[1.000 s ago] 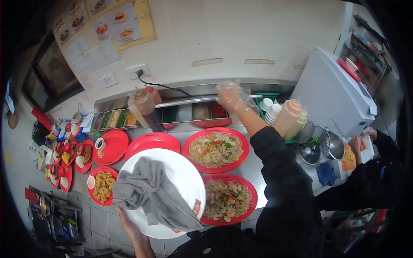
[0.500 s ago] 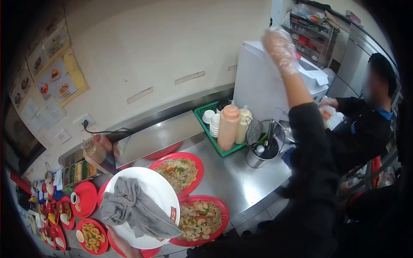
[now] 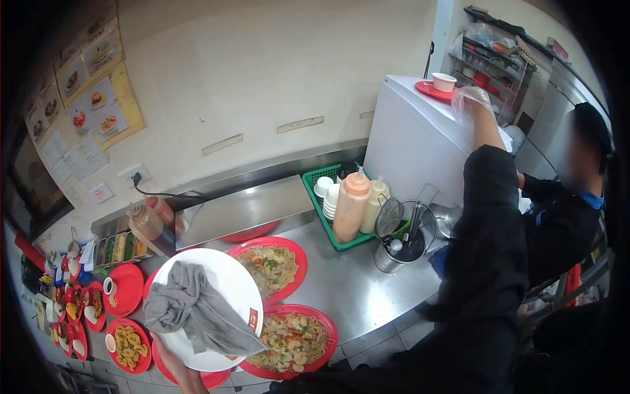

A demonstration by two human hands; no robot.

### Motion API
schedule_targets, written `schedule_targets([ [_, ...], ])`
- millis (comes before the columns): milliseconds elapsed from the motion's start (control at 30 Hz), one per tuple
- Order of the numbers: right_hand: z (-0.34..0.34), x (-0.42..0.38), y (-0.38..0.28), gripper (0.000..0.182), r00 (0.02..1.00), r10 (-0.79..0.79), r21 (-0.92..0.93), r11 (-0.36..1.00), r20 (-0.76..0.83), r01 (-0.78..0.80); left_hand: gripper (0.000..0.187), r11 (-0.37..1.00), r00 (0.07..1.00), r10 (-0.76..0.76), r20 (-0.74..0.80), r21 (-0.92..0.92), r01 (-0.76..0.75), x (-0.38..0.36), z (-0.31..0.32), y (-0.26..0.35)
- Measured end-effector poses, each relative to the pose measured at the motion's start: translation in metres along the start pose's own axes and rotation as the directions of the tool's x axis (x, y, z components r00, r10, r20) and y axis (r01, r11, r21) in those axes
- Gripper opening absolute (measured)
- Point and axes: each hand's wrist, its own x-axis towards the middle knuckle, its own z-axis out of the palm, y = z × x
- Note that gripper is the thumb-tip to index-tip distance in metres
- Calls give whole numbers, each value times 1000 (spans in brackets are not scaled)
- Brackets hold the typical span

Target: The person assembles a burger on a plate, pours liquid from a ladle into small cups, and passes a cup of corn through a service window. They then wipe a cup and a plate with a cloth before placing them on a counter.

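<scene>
Now the gloved right hand (image 3: 471, 100) is reaching open and empty onto the white fridge top, just beside a red saucer (image 3: 433, 90) bearing 1 cup (image 3: 444, 81); the left hand (image 3: 172, 364) is gripping the cloth-draped white plate (image 3: 216, 289) from beneath, best kept level.

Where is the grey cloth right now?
The grey cloth lies on the white plate held by the left hand, lower left, beside two red noodle plates.
</scene>
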Motion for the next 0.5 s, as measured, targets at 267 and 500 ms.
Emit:
schedule_targets([
  [267,-1,-38,-88,30,998,35,769,636,58,-67,58,996,995,87,-52,-4,-88,-4,-4,15],
  [500,70,-122,-266,25,858,-275,876,354,433,-329,53,997,997,72,-20,-11,-72,-3,-24,22],
])
